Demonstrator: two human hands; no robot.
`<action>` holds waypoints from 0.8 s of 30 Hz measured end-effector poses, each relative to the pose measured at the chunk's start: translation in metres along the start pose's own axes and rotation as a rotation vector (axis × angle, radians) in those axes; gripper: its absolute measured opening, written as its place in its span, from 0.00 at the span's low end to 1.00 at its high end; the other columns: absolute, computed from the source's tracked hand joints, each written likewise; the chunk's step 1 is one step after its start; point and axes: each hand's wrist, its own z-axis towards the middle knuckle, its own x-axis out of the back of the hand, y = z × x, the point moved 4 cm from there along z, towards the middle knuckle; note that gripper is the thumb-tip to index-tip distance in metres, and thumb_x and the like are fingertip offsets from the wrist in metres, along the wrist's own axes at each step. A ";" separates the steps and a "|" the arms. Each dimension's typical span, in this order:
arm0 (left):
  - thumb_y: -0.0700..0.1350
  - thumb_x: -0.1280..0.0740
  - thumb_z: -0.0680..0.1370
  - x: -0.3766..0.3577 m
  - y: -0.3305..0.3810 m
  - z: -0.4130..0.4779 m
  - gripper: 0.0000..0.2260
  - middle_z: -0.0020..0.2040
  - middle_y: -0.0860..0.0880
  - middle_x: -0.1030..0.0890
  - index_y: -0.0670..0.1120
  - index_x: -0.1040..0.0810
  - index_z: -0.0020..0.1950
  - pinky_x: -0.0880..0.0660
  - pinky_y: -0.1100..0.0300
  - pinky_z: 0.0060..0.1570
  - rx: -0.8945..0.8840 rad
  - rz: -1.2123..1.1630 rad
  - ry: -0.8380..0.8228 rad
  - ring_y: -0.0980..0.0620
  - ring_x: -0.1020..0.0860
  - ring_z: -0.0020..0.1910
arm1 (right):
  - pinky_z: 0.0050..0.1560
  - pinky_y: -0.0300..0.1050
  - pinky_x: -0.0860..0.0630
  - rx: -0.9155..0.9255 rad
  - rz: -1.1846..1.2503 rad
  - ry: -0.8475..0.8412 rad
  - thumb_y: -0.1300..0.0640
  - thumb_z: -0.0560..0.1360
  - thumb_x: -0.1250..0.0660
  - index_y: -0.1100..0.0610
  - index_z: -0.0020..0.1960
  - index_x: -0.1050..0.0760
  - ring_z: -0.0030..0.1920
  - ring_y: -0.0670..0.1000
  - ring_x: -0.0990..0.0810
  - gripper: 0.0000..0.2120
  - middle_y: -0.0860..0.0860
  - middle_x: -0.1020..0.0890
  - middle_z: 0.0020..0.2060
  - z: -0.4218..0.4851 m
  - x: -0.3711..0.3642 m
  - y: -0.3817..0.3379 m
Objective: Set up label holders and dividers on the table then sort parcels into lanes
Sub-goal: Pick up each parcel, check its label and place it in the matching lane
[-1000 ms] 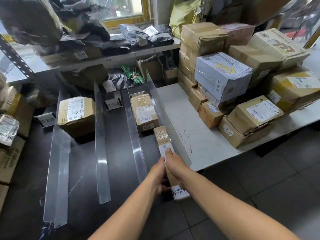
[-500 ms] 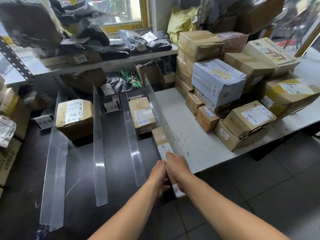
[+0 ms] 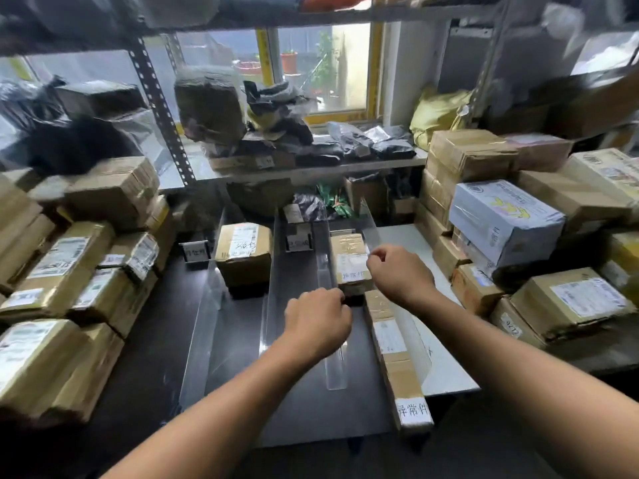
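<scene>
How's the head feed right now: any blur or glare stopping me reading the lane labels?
Head view, centre: fairly sharp, and the end label on the long parcel is legible. Head view, back: the left label holder is soft. Head view, edges: the top shelf smears with motion blur. The window backlights the scene, and the clear divider shows pale glare.

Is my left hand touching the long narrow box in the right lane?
Apart. Head view shows dark table between the left hand and the long narrow box.
</scene>
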 end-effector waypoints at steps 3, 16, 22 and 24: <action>0.52 0.44 0.82 0.032 -0.034 0.003 0.16 0.60 0.46 0.22 0.49 0.24 0.63 0.30 0.49 0.54 0.040 0.133 0.118 0.42 0.24 0.59 | 0.47 0.47 0.24 0.124 -0.064 0.033 0.51 0.80 0.42 0.50 0.57 0.20 0.53 0.55 0.21 0.14 0.51 0.16 0.54 -0.001 0.004 -0.037; 0.51 0.44 0.81 0.108 -0.191 -0.042 0.16 0.63 0.45 0.24 0.48 0.25 0.65 0.29 0.48 0.58 0.239 0.380 0.292 0.43 0.25 0.60 | 0.50 0.49 0.24 0.479 -0.243 -0.016 0.48 0.80 0.41 0.50 0.59 0.19 0.53 0.57 0.20 0.15 0.53 0.16 0.55 -0.022 -0.090 -0.178; 0.52 0.44 0.82 0.118 -0.291 -0.072 0.17 0.65 0.44 0.25 0.47 0.27 0.67 0.31 0.48 0.61 0.353 0.360 0.231 0.42 0.26 0.63 | 0.43 0.46 0.29 0.534 -0.227 -0.086 0.50 0.81 0.41 0.52 0.56 0.18 0.51 0.59 0.20 0.14 0.55 0.16 0.53 -0.041 -0.158 -0.249; 0.51 0.43 0.81 0.121 -0.328 -0.078 0.17 0.65 0.44 0.24 0.47 0.25 0.66 0.31 0.49 0.61 0.396 0.354 0.208 0.41 0.26 0.63 | 0.43 0.46 0.29 0.549 -0.213 -0.119 0.50 0.81 0.42 0.52 0.57 0.19 0.51 0.58 0.20 0.14 0.55 0.16 0.53 -0.047 -0.183 -0.274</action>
